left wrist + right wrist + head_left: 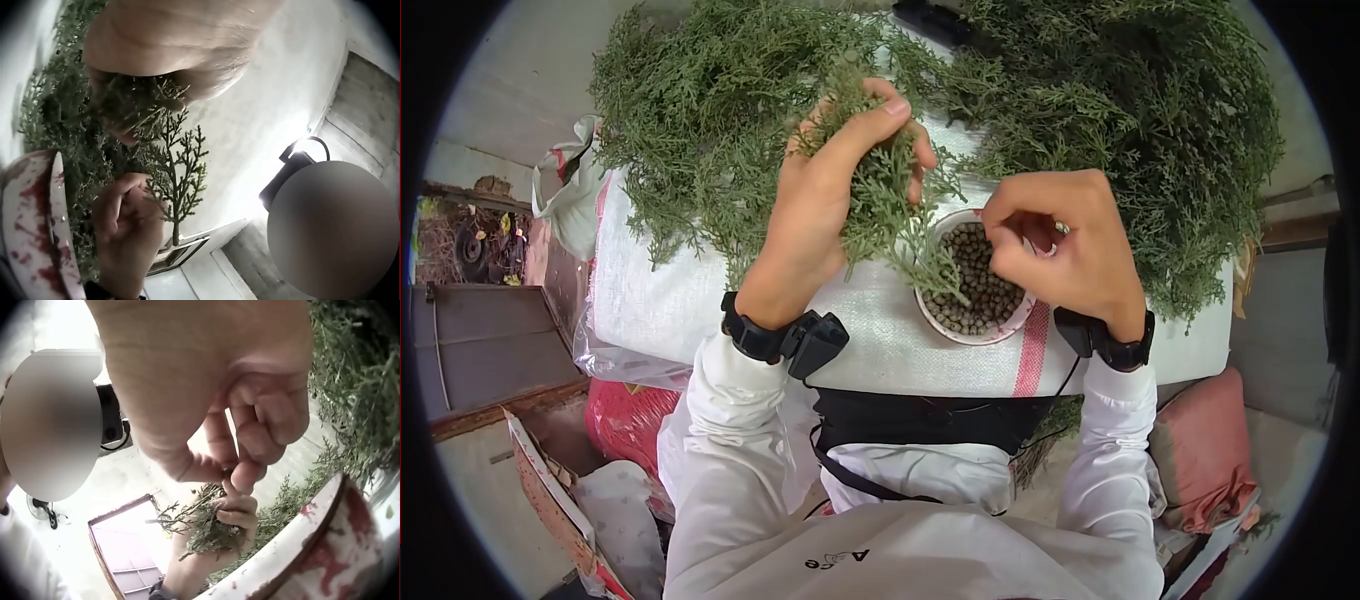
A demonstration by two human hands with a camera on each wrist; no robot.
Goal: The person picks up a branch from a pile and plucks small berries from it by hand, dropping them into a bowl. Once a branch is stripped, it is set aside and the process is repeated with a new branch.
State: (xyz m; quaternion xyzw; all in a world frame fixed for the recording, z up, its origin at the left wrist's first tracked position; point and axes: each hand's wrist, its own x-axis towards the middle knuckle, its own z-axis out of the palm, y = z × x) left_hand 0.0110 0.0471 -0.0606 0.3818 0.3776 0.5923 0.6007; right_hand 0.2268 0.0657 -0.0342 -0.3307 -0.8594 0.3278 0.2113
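Observation:
My left hand [825,185] grips a bunch of green evergreen sprigs [895,185], the fingers curled round them and the tips hanging toward the bowl. One flat, scaly sprig [178,169] sticks out below that hand in the left wrist view. My right hand [1070,240] is over the right side of a white bowl [945,333] with red marks, full of small round brownish-green seed cones [975,285]. Its thumb and forefinger meet in a pinch; in the right wrist view a small dark bit [227,470] shows between their tips.
A large heap of cut evergreen branches [690,130] lies at the back left, and a darker heap [1130,130] at the back right. Both rest on a white woven sheet [660,310]. A black object [930,20] lies between them at the far edge.

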